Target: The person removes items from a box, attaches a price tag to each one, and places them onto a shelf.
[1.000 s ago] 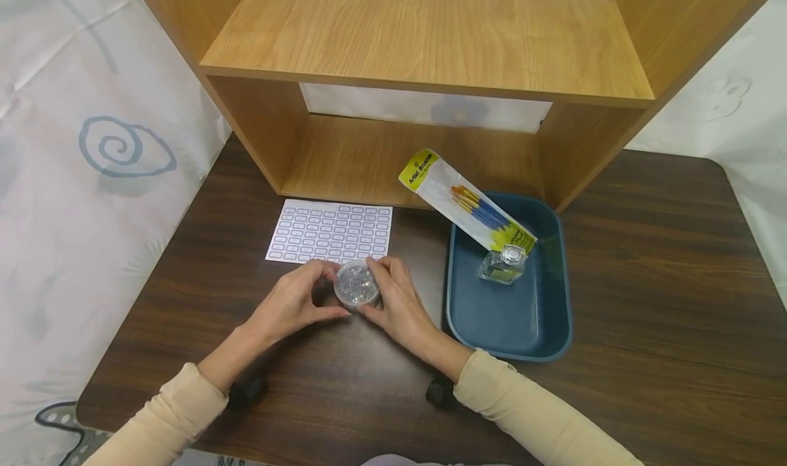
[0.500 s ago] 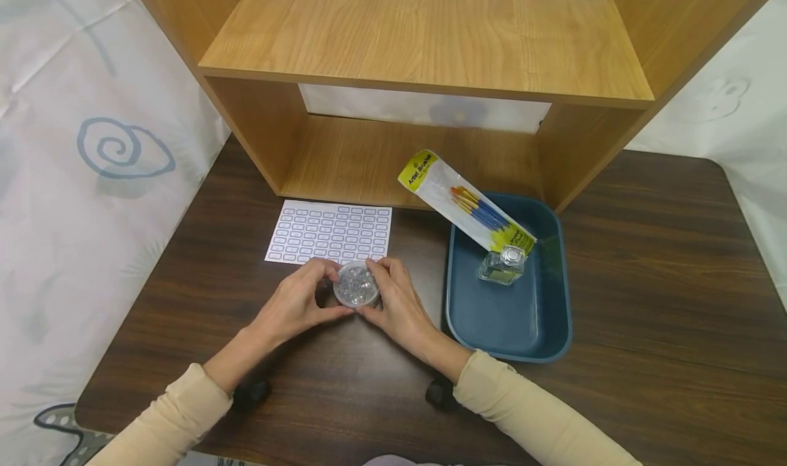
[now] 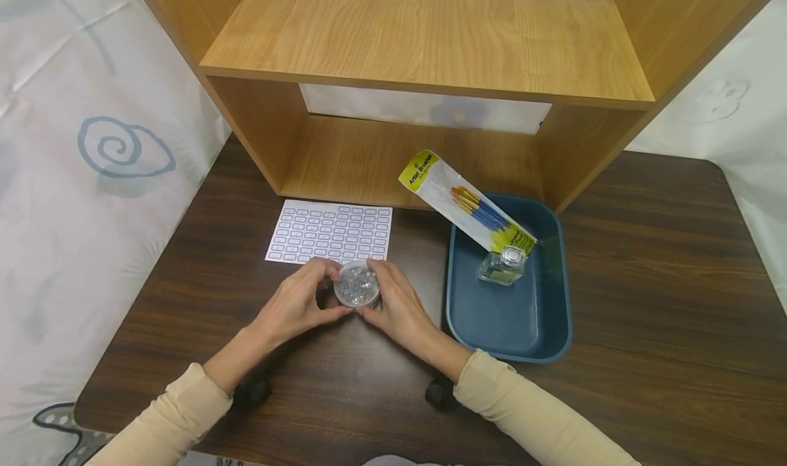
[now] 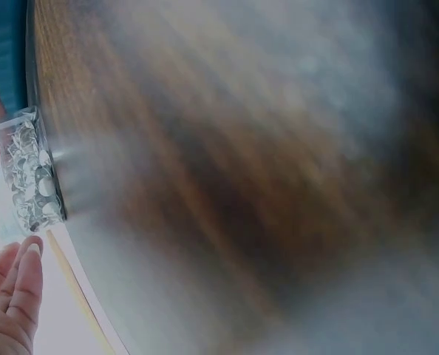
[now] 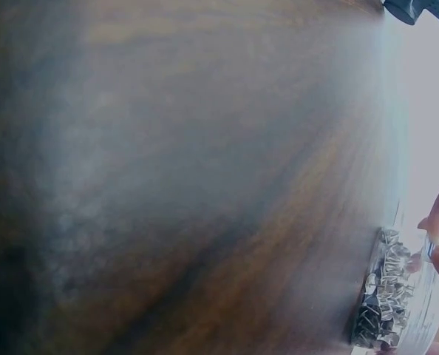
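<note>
A round clear tub [image 3: 356,285] full of silver thumbtacks stands on the dark table between my two hands. My left hand [image 3: 294,300] grips its left side, with fingers curved behind and the thumb at the front. On the right side my right hand [image 3: 398,307] holds it the same way, and the two thumbs nearly meet at the front edge. Through the clear wall of the tub [image 4: 35,181] in the left wrist view, flat shiny tack heads show. The right wrist view has the tub [image 5: 386,299] at its lower right, its lid edge under fingertips.
Just behind the tub lies a white label sheet [image 3: 332,232]. To the right stands a blue tray [image 3: 492,322] holding a small glass bottle [image 3: 503,266] and a packet of artist brushes [image 3: 467,203], which leans over its rim. A wooden shelf [image 3: 424,35] rises at the back.
My left thumb has slid slightly right along the front of the tub, and the left forearm has shifted a little. The tub and everything else stay in place.
</note>
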Tool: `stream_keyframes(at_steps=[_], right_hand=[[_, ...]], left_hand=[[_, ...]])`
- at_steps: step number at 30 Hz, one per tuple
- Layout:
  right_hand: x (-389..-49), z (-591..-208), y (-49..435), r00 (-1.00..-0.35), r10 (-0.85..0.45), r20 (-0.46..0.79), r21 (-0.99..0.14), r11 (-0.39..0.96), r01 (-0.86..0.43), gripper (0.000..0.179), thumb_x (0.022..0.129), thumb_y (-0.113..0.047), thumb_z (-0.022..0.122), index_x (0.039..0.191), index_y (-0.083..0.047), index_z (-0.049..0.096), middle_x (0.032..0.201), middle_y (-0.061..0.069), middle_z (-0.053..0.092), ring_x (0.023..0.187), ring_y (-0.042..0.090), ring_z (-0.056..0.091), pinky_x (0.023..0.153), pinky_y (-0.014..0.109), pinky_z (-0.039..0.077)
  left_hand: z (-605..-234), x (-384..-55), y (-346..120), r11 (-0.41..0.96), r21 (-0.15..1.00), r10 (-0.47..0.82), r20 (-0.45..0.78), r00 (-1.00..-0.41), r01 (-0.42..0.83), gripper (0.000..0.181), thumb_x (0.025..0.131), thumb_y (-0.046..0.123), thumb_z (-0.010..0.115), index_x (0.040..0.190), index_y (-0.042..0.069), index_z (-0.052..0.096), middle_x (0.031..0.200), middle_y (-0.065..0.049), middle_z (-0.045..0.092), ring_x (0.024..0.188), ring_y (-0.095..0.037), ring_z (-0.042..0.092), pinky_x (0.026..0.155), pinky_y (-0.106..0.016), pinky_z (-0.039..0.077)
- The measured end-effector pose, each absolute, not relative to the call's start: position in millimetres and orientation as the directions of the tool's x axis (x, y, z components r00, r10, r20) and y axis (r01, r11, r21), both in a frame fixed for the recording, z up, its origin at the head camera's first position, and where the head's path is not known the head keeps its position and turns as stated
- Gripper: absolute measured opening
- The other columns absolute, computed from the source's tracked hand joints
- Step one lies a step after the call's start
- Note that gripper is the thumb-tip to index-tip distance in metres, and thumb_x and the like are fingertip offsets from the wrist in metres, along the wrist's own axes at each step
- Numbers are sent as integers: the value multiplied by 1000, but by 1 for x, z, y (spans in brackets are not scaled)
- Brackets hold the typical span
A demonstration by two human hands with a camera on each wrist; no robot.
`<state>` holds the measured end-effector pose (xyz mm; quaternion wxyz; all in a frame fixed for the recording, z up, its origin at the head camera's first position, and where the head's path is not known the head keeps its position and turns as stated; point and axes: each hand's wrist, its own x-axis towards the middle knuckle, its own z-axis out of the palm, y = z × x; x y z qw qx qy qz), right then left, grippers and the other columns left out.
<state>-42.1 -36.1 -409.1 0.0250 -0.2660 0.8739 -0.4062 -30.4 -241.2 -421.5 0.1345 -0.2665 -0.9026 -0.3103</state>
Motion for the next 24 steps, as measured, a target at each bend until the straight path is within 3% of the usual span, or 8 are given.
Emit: stream_keyframes(at_steps=[9, 16, 19, 24], right_hand=[[-44, -408, -36, -858, -489, 159, -726, 531, -437, 75, 69, -8, 82, 133, 4, 43, 126, 20, 51, 117, 30, 51, 101, 39, 43], [-44, -407, -35, -861, -490, 136, -733, 535, -420, 75, 68, -9, 82, 133, 3, 44, 125, 19, 51, 116, 30, 51, 100, 39, 43], [-44, -406, -35, -865, -487, 125, -738, 537, -409, 76, 68, -9, 83, 133, 3, 44, 126, 20, 50, 117, 30, 51, 101, 38, 42], [-44, -404, -36, -866, -489, 99, -749, 537, -389, 75, 68, -8, 82, 132, 4, 44, 126, 20, 51, 117, 31, 52, 100, 39, 43]], left_hand=[[-415, -34, -247, 640, 519, 440, 356, -824, 566, 53, 59, 16, 89, 97, 7, 52, 105, -9, 64, 86, -17, 62, 66, -27, 54], [-393, -48, -267, 679, 565, 445, 194, -875, 470, 44, 68, 12, 84, 103, 5, 58, 97, -6, 66, 84, -18, 65, 71, -29, 55], [-380, -60, -281, 700, 579, 332, 254, -908, 418, 40, 71, 8, 81, 103, 3, 59, 96, -9, 67, 84, -18, 65, 72, -26, 54], [-356, -81, -303, 629, 719, -15, 389, -921, 294, 45, 72, -4, 77, 112, -3, 56, 103, -10, 65, 89, -10, 62, 75, -13, 50]])
